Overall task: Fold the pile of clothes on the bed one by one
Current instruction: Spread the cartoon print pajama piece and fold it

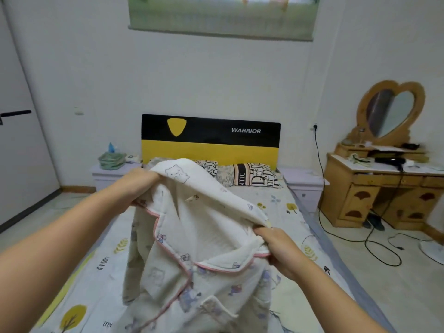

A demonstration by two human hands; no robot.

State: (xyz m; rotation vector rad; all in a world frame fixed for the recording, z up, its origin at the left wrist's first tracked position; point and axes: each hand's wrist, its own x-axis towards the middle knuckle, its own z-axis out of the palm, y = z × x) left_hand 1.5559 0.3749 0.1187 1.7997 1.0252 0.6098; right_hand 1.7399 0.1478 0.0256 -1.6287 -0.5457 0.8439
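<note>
I hold up a cream pajama top with pink piping and small bear prints, lifted above the bed. My left hand grips its upper left edge near the shoulder. My right hand pinches the collar on the right side, lower and closer to me. The garment hangs open between both hands, its lower part draping down out of the frame's bottom. Any pile of other clothes is hidden behind the top or out of view.
The bed has a patterned sheet, two pillows and a black-yellow headboard. Nightstands flank it; the left one carries a green bundle. A wooden dresser with a heart-shaped mirror stands right, cables trailing on the floor. A door is left.
</note>
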